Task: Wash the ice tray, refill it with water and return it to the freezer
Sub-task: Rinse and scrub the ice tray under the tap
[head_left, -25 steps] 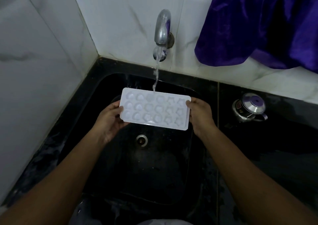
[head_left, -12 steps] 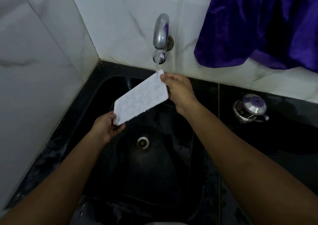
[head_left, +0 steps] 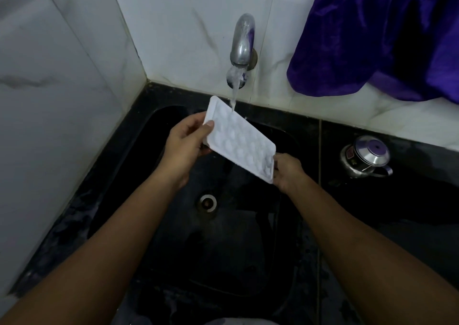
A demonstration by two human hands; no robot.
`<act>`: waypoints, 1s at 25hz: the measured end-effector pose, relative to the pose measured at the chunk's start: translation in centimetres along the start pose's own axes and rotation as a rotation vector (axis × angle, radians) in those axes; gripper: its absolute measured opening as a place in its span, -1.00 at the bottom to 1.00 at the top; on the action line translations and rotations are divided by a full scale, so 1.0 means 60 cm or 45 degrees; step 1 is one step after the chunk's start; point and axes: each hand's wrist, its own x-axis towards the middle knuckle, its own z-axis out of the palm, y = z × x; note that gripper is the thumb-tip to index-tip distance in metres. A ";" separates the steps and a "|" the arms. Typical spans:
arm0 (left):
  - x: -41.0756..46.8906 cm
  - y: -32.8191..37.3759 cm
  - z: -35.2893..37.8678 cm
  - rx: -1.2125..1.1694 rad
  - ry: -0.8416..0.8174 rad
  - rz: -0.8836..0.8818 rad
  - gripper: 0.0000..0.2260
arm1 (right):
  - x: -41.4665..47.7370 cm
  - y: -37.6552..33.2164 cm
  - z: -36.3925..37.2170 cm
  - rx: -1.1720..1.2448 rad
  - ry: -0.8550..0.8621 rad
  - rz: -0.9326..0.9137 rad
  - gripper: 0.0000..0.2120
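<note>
Glossy black sink (head_left: 248, 250): hands (head_left: 185, 145) (head_left: 289, 173) grip white, dimpled rectangular ice tray (head_left: 238, 138).

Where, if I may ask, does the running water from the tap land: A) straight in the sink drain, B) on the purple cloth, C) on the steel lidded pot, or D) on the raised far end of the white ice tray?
D: the water stream from the tap strikes the ice tray near its raised end, which the left hand holds; the right hand holds the lower end.
</note>
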 end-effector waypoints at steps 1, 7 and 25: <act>-0.002 -0.010 0.002 0.000 -0.023 0.001 -0.79 | -0.003 0.000 -0.010 0.012 0.012 -0.021 -0.72; 0.000 -0.096 -0.057 -0.146 0.118 -0.270 -0.66 | -0.060 -0.044 -0.020 -0.183 0.000 -0.452 -0.79; 0.016 -0.061 -0.127 -0.052 0.350 -0.445 -0.78 | -0.099 -0.217 0.153 -0.484 -0.478 -0.451 -0.40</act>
